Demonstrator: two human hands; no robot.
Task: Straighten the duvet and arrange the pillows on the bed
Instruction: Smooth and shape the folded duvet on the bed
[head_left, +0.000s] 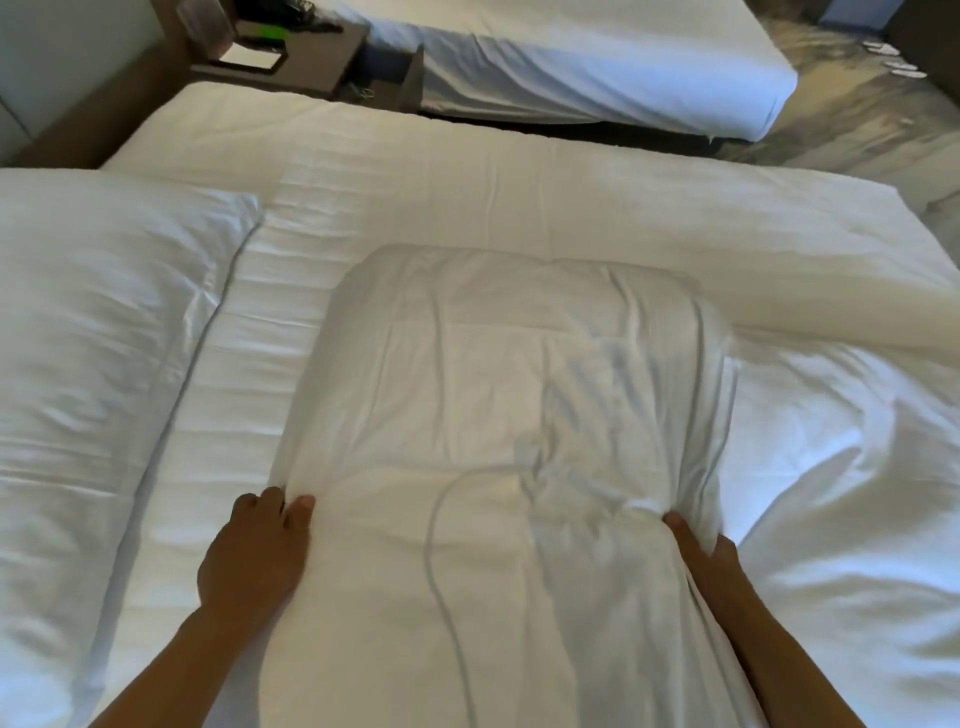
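Though our fingers sink out of sight in the cloth, our left hand (254, 551) and right hand (701, 561) pinch the soft, creased white pillow (509, 389), lying on the rumpled duvet (519, 192) beside a second pillow (98, 322).

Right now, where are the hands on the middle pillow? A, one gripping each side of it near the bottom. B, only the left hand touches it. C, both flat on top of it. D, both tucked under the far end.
A: the left hand pinches the pillow at its left edge and the right hand grips the bunched fabric on its right edge, both at the near end.
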